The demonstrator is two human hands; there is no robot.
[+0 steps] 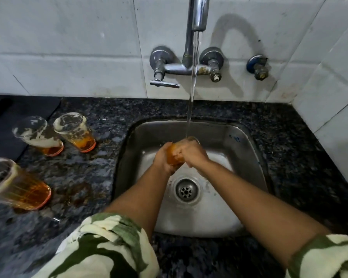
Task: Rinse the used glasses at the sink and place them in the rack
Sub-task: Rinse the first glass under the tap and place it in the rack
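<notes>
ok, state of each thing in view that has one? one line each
tap: on, water running
glass in hands: under the stream, over the sink
left hand: gripping the glass
right hand: gripping the glass
two far glasses: upright on the counter, foam-streaked, unrinsed
near glass: upright, unrinsed
drain: unplugged
rack: not visible

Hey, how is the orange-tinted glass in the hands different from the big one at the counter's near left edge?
The orange-tinted glass in the hands is over the steel sink, under the running tap water; the large orange-tinted glass at the counter's near left edge stands on the dark granite counter. The first is gripped by the left hand and right hand; the second is untouched. The second shows foam streaks inside; the first is mostly hidden. Both share an orange tint.
</notes>
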